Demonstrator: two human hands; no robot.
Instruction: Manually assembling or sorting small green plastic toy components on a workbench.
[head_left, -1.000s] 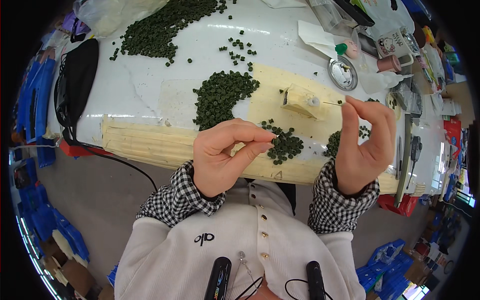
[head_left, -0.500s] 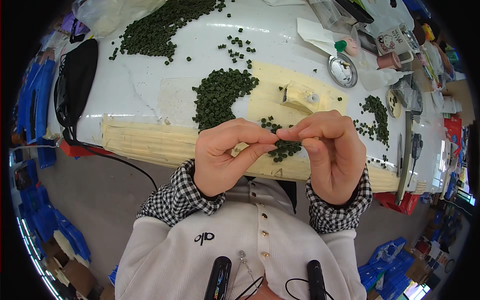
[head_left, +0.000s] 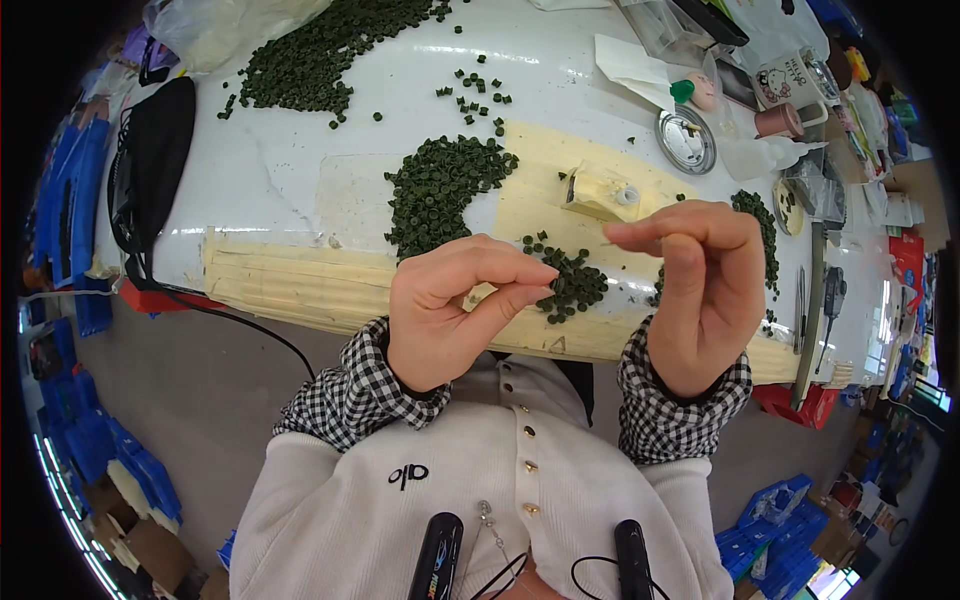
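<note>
My left hand point(head_left: 447, 315) is closed in a pinch above the bench's front edge. Thumb and forefinger meet, and whatever sits between their tips is too small to make out. Slightly blurred, my right hand point(head_left: 708, 300) hangs to the right with its forefinger stretched out and nothing visible in it. Between the hands lies a small heap of tiny dark green, spool-like parts point(head_left: 573, 286). A larger heap of the same parts point(head_left: 437, 195) is beyond my left hand. A yellowish taped block with a small white nub point(head_left: 601, 192) sits beyond my right fingertips.
More green parts point(head_left: 310, 60) are piled at the far left, and another pile point(head_left: 755, 212) lies right. A round metal lid point(head_left: 686, 140), a pink thread spool point(head_left: 778, 121) and a mug stand far right. A black face mask point(head_left: 160, 160) lies left. Masking tape point(head_left: 290, 285) covers the front edge.
My right hand has moved away from my left, to the right, and its fingers have parted. My left hand keeps its pinch in the same place.
</note>
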